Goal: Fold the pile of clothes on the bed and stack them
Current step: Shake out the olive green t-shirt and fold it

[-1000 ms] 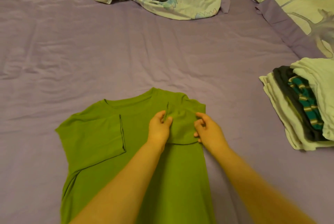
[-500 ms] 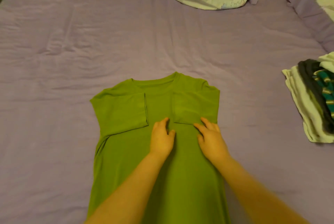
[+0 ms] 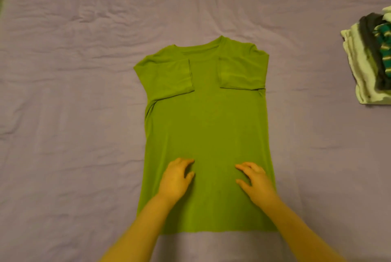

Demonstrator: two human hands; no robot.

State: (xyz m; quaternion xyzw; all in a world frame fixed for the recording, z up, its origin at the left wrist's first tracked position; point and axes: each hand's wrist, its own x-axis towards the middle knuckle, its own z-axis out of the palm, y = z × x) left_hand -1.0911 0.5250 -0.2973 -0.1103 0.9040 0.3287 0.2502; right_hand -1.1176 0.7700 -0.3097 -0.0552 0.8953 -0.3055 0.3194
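A green T-shirt (image 3: 208, 126) lies flat on the purple bed sheet (image 3: 74, 113), collar away from me, both short sleeves folded inward over the chest. My left hand (image 3: 176, 179) rests on the lower left part of the shirt with relaxed, slightly bent fingers. My right hand (image 3: 255, 180) rests on the lower right part in the same way. Neither hand grips the cloth. The shirt's hem lies near me, between my forearms.
A stack of folded clothes (image 3: 370, 58), pale green, dark grey and teal striped, sits at the right edge of the bed. Wrinkled purple sheet spreads to the left and beyond the shirt.
Both hands have slid from the folded right sleeve near the chest down to the lower part of the shirt. The view has tilted down; the floral bedding at the top is out of sight.
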